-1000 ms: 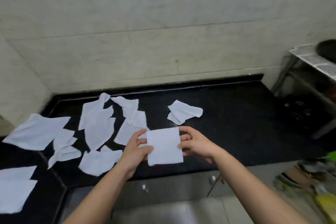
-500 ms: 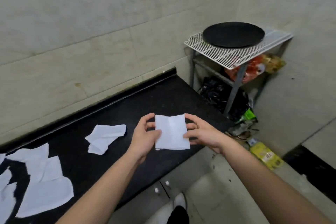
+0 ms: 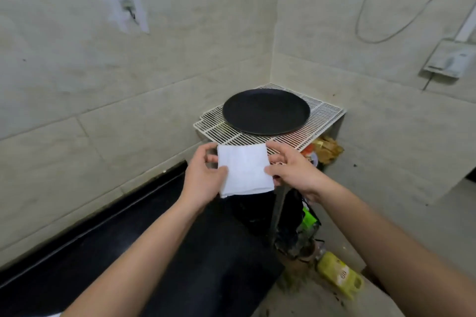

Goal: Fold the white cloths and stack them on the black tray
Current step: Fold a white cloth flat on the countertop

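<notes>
A folded white cloth (image 3: 244,171) hangs in the air, pinched on both sides. My left hand (image 3: 202,179) grips its left edge and my right hand (image 3: 292,171) grips its right edge. Just beyond the cloth, a round black tray (image 3: 266,112) lies bare on a white wire rack (image 3: 322,113) in the room's corner. The cloth is at the rack's near edge, short of the tray. The other white cloths are out of view.
A black countertop (image 3: 180,265) runs under my forearms from the lower left. Below the rack sit dark bags and clutter (image 3: 291,216), with a yellow packet (image 3: 340,276) on the floor. Tiled walls close in behind and to the right.
My view has swung right from the countertop to the corner rack. Both hands have carried the folded cloth up and toward the black tray; the loose cloths have left the frame.
</notes>
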Demonstrator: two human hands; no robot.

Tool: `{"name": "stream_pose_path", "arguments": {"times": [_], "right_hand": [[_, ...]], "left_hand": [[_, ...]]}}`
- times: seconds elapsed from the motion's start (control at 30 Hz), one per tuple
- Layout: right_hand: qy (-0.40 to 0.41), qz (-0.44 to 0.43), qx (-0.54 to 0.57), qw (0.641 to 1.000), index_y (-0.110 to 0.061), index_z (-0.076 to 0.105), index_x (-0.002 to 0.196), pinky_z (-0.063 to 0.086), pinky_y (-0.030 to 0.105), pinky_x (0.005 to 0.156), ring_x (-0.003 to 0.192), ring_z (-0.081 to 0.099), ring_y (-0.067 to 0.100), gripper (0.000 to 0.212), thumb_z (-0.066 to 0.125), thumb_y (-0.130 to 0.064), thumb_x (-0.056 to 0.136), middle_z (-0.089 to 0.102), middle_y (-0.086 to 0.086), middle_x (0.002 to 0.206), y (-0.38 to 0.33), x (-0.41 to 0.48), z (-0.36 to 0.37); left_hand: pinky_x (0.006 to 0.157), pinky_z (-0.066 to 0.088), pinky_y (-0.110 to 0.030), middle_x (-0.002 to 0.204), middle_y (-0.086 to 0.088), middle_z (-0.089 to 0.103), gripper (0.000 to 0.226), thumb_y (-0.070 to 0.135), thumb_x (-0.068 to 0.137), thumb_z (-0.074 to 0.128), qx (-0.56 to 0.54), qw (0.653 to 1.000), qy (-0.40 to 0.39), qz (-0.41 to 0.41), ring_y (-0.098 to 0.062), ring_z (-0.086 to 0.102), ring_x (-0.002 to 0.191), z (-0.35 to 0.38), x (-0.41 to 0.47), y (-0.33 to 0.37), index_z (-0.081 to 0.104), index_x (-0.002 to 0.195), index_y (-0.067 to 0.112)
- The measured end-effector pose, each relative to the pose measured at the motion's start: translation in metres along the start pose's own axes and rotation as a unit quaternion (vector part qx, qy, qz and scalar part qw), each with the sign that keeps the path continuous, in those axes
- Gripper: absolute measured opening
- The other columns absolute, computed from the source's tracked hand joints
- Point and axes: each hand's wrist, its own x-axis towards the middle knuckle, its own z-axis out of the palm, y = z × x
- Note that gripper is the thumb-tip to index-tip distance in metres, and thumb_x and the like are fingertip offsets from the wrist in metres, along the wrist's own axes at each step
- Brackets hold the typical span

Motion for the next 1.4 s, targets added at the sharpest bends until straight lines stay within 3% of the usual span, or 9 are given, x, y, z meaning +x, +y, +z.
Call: {"name": "stream_pose_path", "arguments": {"times": [0.1, 0.27, 0.33, 0.4, 0.77, 0.97, 1.13, 1.23, 1.4], "right_hand": [[0.032, -0.020, -0.027, 0.999, -0.023, 0.041, 0.147, 0.060, 0.040, 0.074, 0.103, 0.069, 0.025, 0.066, 0.061, 0.003, 0.090, 0.066, 0.005, 0.120, -0.013, 0.030, -0.037], [0.028, -0.013, -0.046, 0.998, -0.023, 0.037, 0.150, 0.061, 0.038, 0.078, 0.103, 0.069, 0.020, 0.069, 0.062, 0.001, 0.091, 0.065, 0.003, 0.120, -0.023, 0.096, -0.096], [0.009, -0.006, -0.049, 0.999, -0.022, 0.036, 0.151, 0.060, 0.029, 0.067, 0.102, 0.068, 0.020, 0.067, 0.061, 0.001, 0.092, 0.063, 0.004, 0.121, -0.026, 0.129, -0.115], [-0.013, 0.009, -0.043, 0.999, -0.023, 0.037, 0.150, 0.058, 0.024, 0.062, 0.100, 0.069, 0.020, 0.066, 0.059, 0.002, 0.093, 0.062, 0.003, 0.121, -0.026, 0.167, -0.132], [-0.117, 0.025, -0.080, 0.990, -0.026, 0.040, 0.149, 0.057, 0.033, 0.083, 0.106, 0.062, 0.015, 0.066, 0.060, -0.004, 0.090, 0.060, 0.000, 0.126, -0.032, 0.340, -0.168], [-0.163, 0.048, -0.110, 0.979, -0.024, 0.038, 0.150, 0.054, 0.029, 0.073, 0.108, 0.061, 0.017, 0.067, 0.057, -0.002, 0.090, 0.059, 0.004, 0.131, -0.020, 0.384, -0.166], [-0.208, 0.054, -0.143, 0.966, -0.021, 0.032, 0.154, 0.057, 0.033, 0.086, 0.115, 0.059, 0.020, 0.070, 0.061, -0.003, 0.092, 0.056, 0.005, 0.135, -0.006, 0.392, -0.168], [-0.206, -0.059, -0.277, 0.937, -0.023, 0.037, 0.151, 0.049, 0.038, 0.102, 0.127, 0.054, 0.021, 0.061, 0.060, -0.015, 0.095, 0.050, 0.005, 0.146, -0.003, 0.394, -0.175], [-0.253, -0.210, -0.483, 0.811, -0.022, 0.030, 0.156, 0.032, 0.042, 0.117, 0.145, 0.032, 0.023, 0.055, 0.046, -0.031, 0.103, 0.030, 0.001, 0.161, 0.003, 0.384, -0.182]], "left_hand": [[0.071, 0.054, -0.042, 0.088, 0.004, 0.059, 0.052, -0.001, 0.083, 0.061, 0.004, 1.000, -0.012, -0.003, -0.018, 0.062, 0.078, 0.030, 0.045, 0.020, 0.050, 0.125, 0.027], [0.072, 0.058, -0.046, 0.095, -0.006, 0.062, 0.055, 0.001, 0.080, 0.061, -0.014, 0.998, -0.013, -0.055, -0.026, 0.068, 0.087, 0.086, 0.112, 0.029, 0.050, 0.130, 0.019], [0.074, 0.059, -0.046, 0.097, -0.007, 0.062, 0.055, 0.000, 0.081, 0.062, -0.020, 0.997, -0.002, -0.070, -0.028, 0.068, 0.092, 0.104, 0.137, 0.026, 0.048, 0.131, 0.018], [0.073, 0.060, -0.043, 0.098, -0.007, 0.063, 0.053, -0.003, 0.084, 0.061, -0.036, 0.994, 0.026, -0.096, -0.027, 0.067, 0.092, 0.121, 0.163, 0.024, 0.046, 0.131, 0.018], [0.078, 0.058, -0.051, 0.097, -0.008, 0.062, 0.054, -0.007, 0.085, 0.059, -0.057, 0.960, 0.207, -0.181, -0.027, 0.065, 0.086, 0.174, 0.271, 0.012, 0.045, 0.135, 0.009], [0.085, 0.058, -0.051, 0.095, -0.006, 0.063, 0.055, -0.006, 0.085, 0.058, -0.017, 0.942, 0.253, -0.219, -0.025, 0.065, 0.088, 0.186, 0.296, -0.005, 0.043, 0.136, 0.009], [0.085, 0.050, -0.035, 0.129, -0.011, 0.057, 0.066, -0.001, 0.086, 0.063, 0.085, 0.944, 0.224, -0.226, -0.028, 0.058, 0.112, 0.189, 0.291, -0.015, 0.037, 0.147, 0.008], [0.091, 0.048, -0.031, 0.139, -0.012, 0.054, 0.060, 0.001, 0.088, 0.062, 0.188, 0.947, 0.176, -0.191, -0.028, 0.057, 0.122, 0.191, 0.284, -0.018, 0.042, 0.144, 0.004], [0.101, 0.048, -0.042, 0.136, -0.013, 0.057, 0.055, 0.008, 0.089, 0.060, 0.349, 0.915, 0.130, -0.154, -0.029, 0.058, 0.120, 0.195, 0.278, -0.020, 0.047, 0.142, 0.009]]}}
